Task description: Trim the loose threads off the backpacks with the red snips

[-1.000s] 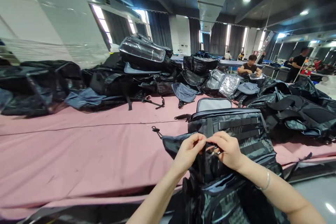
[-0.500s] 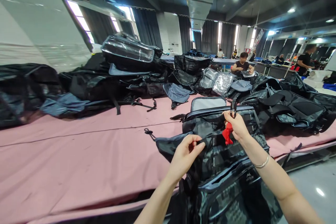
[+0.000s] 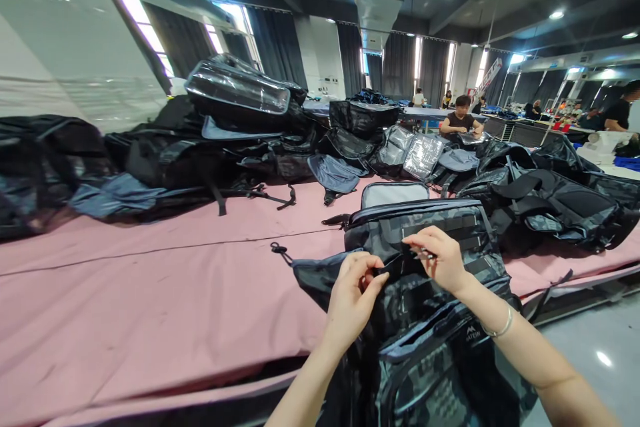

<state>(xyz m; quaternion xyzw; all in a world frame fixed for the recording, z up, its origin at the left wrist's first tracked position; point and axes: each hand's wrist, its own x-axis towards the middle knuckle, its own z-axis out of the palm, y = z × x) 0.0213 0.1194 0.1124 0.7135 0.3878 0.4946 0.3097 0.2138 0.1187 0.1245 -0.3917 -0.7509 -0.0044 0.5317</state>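
Observation:
A black and grey camouflage backpack (image 3: 425,327) lies with its compartments facing me, a pale-lined flap (image 3: 395,193) standing at its far end. My left hand (image 3: 357,287) is closed, thumb and forefinger pinching a dark edge or strap at the backpack's left side. My right hand (image 3: 437,260) is closed just right of it, over the webbing rows. It is curled around small dark snips (image 3: 426,254), mostly hidden by the fingers. To the left of my left hand, a dark side pocket (image 3: 313,277) with a cord end sticks out.
The backpack rests on a pink-covered table (image 3: 175,307). Dark bags (image 3: 165,160) are piled along the left and back, with more bags (image 3: 570,207) to the right. A person (image 3: 461,121) sits beyond the pile, and another person (image 3: 620,110) is at the far right.
My right hand has moved down and slightly left, turning towards my left hand. The snips' upright black end and red tag are now out of sight. My left hand keeps its pinch.

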